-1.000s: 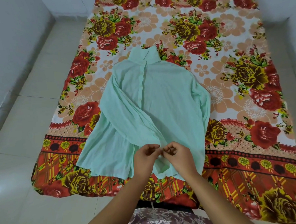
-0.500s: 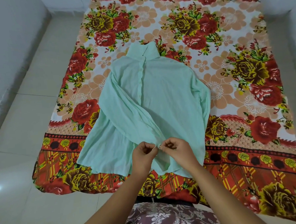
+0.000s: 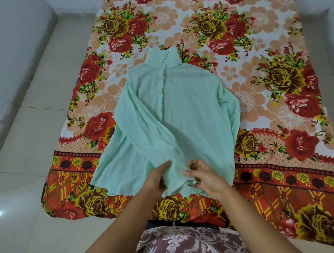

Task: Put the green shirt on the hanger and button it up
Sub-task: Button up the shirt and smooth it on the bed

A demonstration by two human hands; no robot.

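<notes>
The pale green shirt (image 3: 173,114) lies flat on the floral sheet, collar away from me and hem toward me. Its front strip of white buttons runs down from the collar, and the left sleeve is folded across the front. No hanger shows; the fabric could be hiding one. My left hand (image 3: 155,180) holds the left side of the bottom front flap, with the cloth draped over its thumb side. My right hand (image 3: 207,179) grips the hem edge just to the right, pinching it by a small white button.
A red, orange and yellow floral sheet (image 3: 276,78) covers the floor under the shirt. Pale floor tiles (image 3: 27,133) lie to the left, beside a white wall (image 3: 7,47). My lap in patterned maroon cloth (image 3: 188,245) is at the bottom.
My hands were pinched together on the lower front strip. Now they sit slightly lower at the hem and a little apart, with the fingers more spread.
</notes>
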